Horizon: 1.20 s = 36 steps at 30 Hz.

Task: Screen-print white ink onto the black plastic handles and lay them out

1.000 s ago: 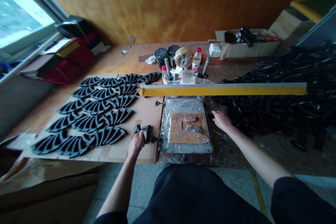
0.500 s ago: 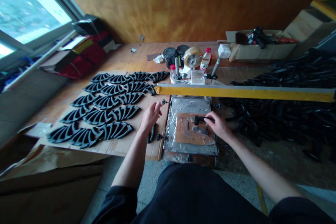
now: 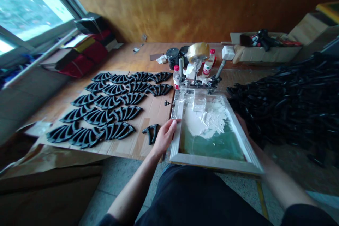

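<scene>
Your silver frame (image 3: 212, 162) sits face up, its left rail (image 3: 175, 148) touching your left fingers (image 3: 173, 125); white paste (image 3: 196, 123) spreads to their right, over the green sheet's (image 3: 212, 148) far part.

No words or numbers can be read; the labels (image 3: 207, 69) on two red-capped bottles (image 3: 210, 62) are too small and blurred to make out.
</scene>
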{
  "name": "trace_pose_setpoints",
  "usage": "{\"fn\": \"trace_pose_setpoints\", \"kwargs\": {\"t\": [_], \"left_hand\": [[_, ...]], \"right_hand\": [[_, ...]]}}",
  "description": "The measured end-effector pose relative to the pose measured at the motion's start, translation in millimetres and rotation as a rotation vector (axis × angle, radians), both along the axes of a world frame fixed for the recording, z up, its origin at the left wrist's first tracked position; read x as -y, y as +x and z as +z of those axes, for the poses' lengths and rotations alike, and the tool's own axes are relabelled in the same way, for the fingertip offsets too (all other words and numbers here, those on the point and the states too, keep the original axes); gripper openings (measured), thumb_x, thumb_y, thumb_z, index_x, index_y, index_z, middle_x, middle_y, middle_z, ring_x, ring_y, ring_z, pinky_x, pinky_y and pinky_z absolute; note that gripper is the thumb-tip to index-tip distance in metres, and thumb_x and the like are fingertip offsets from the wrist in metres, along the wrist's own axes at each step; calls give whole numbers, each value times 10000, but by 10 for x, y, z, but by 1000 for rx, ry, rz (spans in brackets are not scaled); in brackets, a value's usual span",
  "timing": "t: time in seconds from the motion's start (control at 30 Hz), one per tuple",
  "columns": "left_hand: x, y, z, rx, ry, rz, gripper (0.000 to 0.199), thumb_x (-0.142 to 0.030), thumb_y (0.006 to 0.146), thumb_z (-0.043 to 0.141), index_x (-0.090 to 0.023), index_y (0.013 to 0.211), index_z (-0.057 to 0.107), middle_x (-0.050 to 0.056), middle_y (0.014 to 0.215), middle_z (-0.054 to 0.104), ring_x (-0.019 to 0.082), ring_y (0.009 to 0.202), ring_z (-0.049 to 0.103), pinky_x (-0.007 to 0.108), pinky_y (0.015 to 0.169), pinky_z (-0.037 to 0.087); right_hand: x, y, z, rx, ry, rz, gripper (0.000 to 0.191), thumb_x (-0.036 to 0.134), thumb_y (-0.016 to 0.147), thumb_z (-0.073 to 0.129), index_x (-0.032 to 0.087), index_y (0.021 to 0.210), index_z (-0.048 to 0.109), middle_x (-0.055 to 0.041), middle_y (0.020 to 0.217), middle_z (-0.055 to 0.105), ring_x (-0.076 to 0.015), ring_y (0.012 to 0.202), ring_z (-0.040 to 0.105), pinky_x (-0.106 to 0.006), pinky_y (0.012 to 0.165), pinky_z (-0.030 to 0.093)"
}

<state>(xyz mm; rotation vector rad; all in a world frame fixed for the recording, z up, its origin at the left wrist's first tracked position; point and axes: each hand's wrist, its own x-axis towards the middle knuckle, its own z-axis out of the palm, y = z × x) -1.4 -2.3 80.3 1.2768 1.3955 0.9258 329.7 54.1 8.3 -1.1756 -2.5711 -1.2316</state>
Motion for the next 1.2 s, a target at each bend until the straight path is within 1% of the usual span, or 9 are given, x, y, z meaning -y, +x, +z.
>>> {"fn": "trace_pose_setpoints", "kwargs": {"t": [0.13,0.2,0.33,0.43,0.63,0.8,1.0,1.1,1.2], "left_hand": [[76,12,-559,-198,-52,-20,615,-483,883,493,-236,1438,396,-43,661,522,111,559,444,211,542,319],[43,25,-736,-309,-42,-35,609,-444,889,478,-246,1454,364,-45,663,524,116,576,465,219,570,334],[-22,18,-898,-404,-42,-48,571,-445,898,445,-234,1427,404,-22,713,555,134,620,501,231,586,339],[-23,5,-927,-406,-52,-56,554,-477,900,432,-247,1405,434,-13,730,563,141,630,516,232,577,340],[-2,10,-932,-402,-52,-45,561,-498,902,422,-231,1394,451,-11,699,540,151,634,521,233,570,348],[-11,14,-917,-397,-54,-31,556,-479,898,437,-223,1391,460,-13,689,539,145,628,517,228,564,348],[12,26,-841,-330,-56,9,541,-475,876,481,-220,1353,499,-18,686,542,134,617,516,217,555,357],[21,19,-768,-310,-48,-1,536,-469,874,486,-227,1353,500,-34,652,511,124,593,491,209,540,343],[28,1,-629,-245,-49,-27,584,-492,867,506,-237,1391,456,-55,610,470,107,545,436,198,512,315]], "right_hand": [[-296,-71,269,-584,-43,-218,271,249,891,536,94,1069,669,-155,1050,658,-224,908,653,-334,736,554],[-413,-400,402,-838,-244,-197,473,256,814,649,120,1259,565,-197,1280,541,-287,1121,571,-403,889,510],[-406,-996,484,-791,-699,-183,304,262,791,674,198,1085,624,-108,1039,654,-280,977,612,-395,814,497],[-137,-1053,375,-689,-835,-127,130,176,836,565,217,914,661,-49,891,683,-219,840,635,-317,724,479],[246,-718,381,-544,-1025,272,386,9,719,507,256,954,690,-3,974,708,-168,899,641,-262,771,465],[165,-810,409,-657,-934,159,341,50,750,524,267,945,700,14,964,720,-180,913,654,-282,776,490],[425,-804,185,-727,-917,279,432,30,770,511,244,1109,671,-23,1152,689,-182,1025,649,-300,855,512],[261,-832,343,-779,-939,177,263,159,827,587,272,1044,685,4,1017,719,-178,909,673,-290,793,520],[-143,-941,596,-890,-825,36,383,262,829,649,309,1208,617,-7,1100,698,-192,929,661,-306,803,514]]}}
